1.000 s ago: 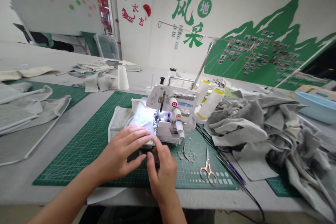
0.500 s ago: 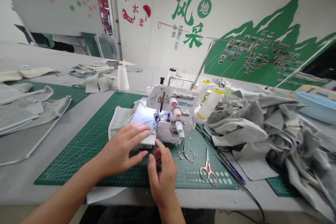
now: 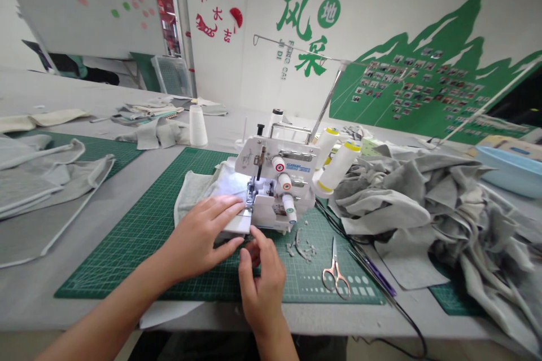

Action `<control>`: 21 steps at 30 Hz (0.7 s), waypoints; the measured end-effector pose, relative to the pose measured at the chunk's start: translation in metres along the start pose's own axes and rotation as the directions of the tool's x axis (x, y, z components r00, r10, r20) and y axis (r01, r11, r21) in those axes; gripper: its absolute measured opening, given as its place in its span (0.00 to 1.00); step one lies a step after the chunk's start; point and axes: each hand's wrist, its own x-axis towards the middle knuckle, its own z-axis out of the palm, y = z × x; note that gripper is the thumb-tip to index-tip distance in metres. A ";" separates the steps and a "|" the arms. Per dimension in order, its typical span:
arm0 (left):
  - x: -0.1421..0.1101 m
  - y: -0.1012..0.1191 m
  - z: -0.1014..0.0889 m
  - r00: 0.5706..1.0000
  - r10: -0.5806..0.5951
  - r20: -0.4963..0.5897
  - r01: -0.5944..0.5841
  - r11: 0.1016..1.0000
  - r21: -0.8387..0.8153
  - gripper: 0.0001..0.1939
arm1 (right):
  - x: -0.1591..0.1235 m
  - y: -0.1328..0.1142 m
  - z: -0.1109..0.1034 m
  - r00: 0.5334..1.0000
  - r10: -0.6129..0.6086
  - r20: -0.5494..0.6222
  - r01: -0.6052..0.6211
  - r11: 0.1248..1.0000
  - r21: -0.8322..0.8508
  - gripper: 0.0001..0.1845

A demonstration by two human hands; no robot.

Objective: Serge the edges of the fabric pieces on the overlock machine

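A white overlock sewing machine (image 3: 277, 180) stands on a green cutting mat (image 3: 139, 248), its lamp lighting the needle area. Light grey fabric (image 3: 192, 189) lies on the machine's left side and runs up to the presser foot. My left hand (image 3: 203, 231) rests flat on the fabric's near edge, fingers stretched towards the needle and thumb apart. My right hand (image 3: 263, 276) is at the front corner of the machine bed, its index fingertip at the corner and its fingers loosely curled and apart. I see nothing between the right fingers.
Scissors (image 3: 336, 273) and grey fabric trimmings (image 3: 301, 247) lie right of my right hand. Beyond are a purple-handled tool (image 3: 381, 279), black cables and a large grey fabric heap (image 3: 406, 208). Grey cloth pieces (image 3: 46, 186) lie left; a white thread cone (image 3: 197, 126) stands behind.
The fabric under my left hand has moved away from me, baring more of the machine bed. My left hand has shifted slightly forward; the right hand stays almost in place.
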 end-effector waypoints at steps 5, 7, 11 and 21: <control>0.003 0.002 0.001 1.000 -0.017 -0.012 0.017 1.000 -0.003 0.27 | -0.001 0.001 0.000 1.000 0.012 0.014 -0.012 1.000 0.000 0.19; 0.003 0.002 0.001 1.000 -0.018 -0.011 0.018 1.000 0.006 0.27 | -0.001 0.001 0.000 1.000 0.012 0.016 -0.012 1.000 0.001 0.19; 0.004 0.003 0.002 1.000 -0.017 0.009 0.016 0.999 0.047 0.28 | -0.001 0.000 0.000 1.000 0.012 0.004 -0.012 1.000 0.003 0.18; 0.007 0.008 -0.004 0.995 -0.091 0.031 0.092 0.996 -0.020 0.31 | -0.002 -0.005 -0.002 0.999 0.028 -0.034 -0.025 0.998 0.062 0.05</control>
